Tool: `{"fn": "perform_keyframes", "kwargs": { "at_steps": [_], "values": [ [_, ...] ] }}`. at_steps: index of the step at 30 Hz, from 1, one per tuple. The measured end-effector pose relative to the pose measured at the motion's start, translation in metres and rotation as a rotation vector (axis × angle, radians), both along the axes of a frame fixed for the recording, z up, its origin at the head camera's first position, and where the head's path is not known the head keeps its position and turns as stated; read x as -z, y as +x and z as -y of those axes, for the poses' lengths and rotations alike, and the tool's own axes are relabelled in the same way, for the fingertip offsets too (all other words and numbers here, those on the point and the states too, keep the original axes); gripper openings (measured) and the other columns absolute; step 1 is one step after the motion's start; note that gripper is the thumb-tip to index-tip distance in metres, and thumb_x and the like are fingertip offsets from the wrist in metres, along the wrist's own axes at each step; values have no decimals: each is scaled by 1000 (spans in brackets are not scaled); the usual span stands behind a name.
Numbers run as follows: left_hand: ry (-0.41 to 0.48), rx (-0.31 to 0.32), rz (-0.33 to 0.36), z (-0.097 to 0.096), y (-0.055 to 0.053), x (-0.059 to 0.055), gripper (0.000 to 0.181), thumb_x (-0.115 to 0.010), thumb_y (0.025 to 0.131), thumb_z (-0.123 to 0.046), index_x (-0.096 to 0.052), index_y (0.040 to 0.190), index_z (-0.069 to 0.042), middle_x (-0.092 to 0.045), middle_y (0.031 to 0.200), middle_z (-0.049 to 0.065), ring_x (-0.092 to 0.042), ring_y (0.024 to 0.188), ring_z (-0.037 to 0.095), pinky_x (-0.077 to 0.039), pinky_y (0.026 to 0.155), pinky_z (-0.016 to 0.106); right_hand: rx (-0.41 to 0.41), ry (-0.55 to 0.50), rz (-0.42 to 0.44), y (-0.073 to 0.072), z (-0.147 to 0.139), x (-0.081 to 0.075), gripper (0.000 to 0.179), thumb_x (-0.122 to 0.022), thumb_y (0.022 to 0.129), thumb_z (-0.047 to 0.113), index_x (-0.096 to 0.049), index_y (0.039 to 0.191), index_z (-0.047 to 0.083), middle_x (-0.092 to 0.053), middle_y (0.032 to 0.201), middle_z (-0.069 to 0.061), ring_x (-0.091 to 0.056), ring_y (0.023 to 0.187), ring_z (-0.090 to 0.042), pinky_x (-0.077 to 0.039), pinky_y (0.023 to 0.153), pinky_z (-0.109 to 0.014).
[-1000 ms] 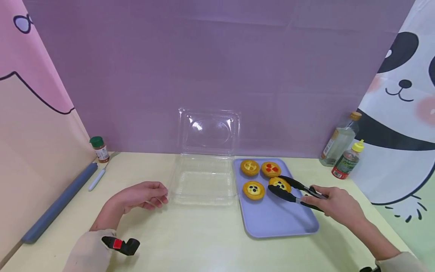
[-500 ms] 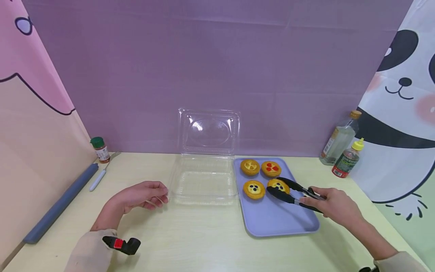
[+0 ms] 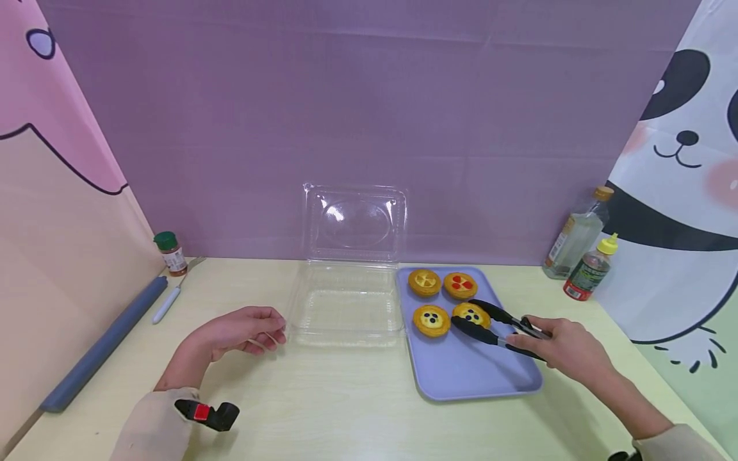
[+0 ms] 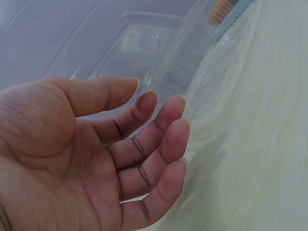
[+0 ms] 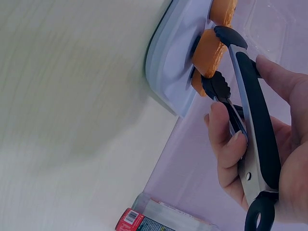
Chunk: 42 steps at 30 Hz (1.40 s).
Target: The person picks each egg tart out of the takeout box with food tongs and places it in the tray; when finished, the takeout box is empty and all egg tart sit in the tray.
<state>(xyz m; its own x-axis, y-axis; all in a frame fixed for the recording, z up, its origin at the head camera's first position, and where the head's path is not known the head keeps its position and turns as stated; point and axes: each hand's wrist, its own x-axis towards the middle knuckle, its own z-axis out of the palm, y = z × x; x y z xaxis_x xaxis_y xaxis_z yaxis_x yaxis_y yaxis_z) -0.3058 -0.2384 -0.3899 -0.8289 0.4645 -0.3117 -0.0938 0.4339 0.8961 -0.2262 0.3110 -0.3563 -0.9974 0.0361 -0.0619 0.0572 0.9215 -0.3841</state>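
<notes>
My right hand (image 3: 571, 346) grips black-tipped tongs (image 3: 490, 336) by their handles. The tips lie on both sides of an egg tart with dark berries (image 3: 469, 314), over the lilac tray (image 3: 473, 374). Beside it on the tray are another berry tart (image 3: 431, 321), a tart with red pieces (image 3: 460, 286) and a tart with yellow pieces (image 3: 424, 283). In the right wrist view the held tart (image 5: 208, 53) shows from its side. My left hand (image 3: 242, 333) has loosely bent fingers, fingertips right at the left edge of a clear plastic clamshell box (image 3: 346, 307), its lid raised.
A clear bottle (image 3: 576, 237) and a yellow-capped bottle (image 3: 589, 272) stand at the back right. On the left are a green-capped jar (image 3: 171, 254), a fork with a pale handle (image 3: 167, 304) and a long blue-grey roll (image 3: 106, 346). A purple cloth backdrop (image 3: 357, 128) rises behind.
The tongs and the berry tart between their tips have shifted slightly left, closer to the other berry tart. My left hand has stayed beside the box.
</notes>
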Motion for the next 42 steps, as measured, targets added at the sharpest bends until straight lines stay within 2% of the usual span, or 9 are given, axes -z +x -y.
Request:
{"fn": "perform_keyframes", "kwargs": {
  "at_steps": [15,21,26,34,36,38,40,42],
  "values": [
    [3,-3,2,1,-2,2,41,-57,102,-36,-57,116,2,-69,102,8,-65,92,22,-54,80,35,-7,45,-42,1,1,1,93,-65,80,74,-54,144,7,-56,65,4,-55,63,-13,-33,52,-30],
    [-2,-5,-1,0,-3,2,41,-56,102,-36,-57,116,3,-69,103,8,-65,92,22,-54,81,35,-5,66,-54,0,-1,-3,98,-65,80,74,-52,143,1,-50,66,1,-51,67,-16,-31,53,-31],
    [-7,-6,-2,0,-2,2,42,-56,102,-37,-56,117,3,-68,104,9,-65,92,21,-54,81,35,-14,83,-83,0,-1,-6,97,-65,81,73,-51,144,0,-52,67,1,-53,73,-17,-34,54,-31],
    [-2,-4,3,1,-2,1,42,-56,102,-36,-56,117,3,-68,104,8,-65,93,22,-54,81,35,-3,71,-122,1,-8,-12,95,-65,81,72,-50,146,4,-50,63,2,-52,67,-16,-35,54,-30],
    [-1,-3,2,1,-2,1,41,-55,102,-36,-56,117,3,-68,104,8,-65,92,22,-54,81,35,-1,67,-143,3,-12,-14,94,-65,83,71,-50,146,4,-56,67,1,-56,73,-19,-38,58,-31],
    [2,3,-1,1,-1,1,41,-55,103,-35,-56,117,3,-68,104,8,-65,92,22,-54,81,36,4,65,-176,4,-17,-17,92,-65,84,69,-50,146,4,-67,78,-4,-61,84,-26,-45,65,-35],
    [1,4,-1,2,-1,0,41,-55,103,-36,-56,117,2,-68,105,9,-65,93,22,-54,82,36,9,56,-205,6,-22,-20,91,-66,84,68,-48,147,4,-73,96,-12,-63,97,-34,-49,73,-41],
    [0,6,-6,3,-2,0,41,-55,103,-37,-56,117,2,-68,106,9,-65,93,22,-54,82,36,21,51,-217,6,-28,-21,92,-65,85,67,-45,149,5,-71,114,-21,-62,108,-42,-50,78,-48]
  ]
}}
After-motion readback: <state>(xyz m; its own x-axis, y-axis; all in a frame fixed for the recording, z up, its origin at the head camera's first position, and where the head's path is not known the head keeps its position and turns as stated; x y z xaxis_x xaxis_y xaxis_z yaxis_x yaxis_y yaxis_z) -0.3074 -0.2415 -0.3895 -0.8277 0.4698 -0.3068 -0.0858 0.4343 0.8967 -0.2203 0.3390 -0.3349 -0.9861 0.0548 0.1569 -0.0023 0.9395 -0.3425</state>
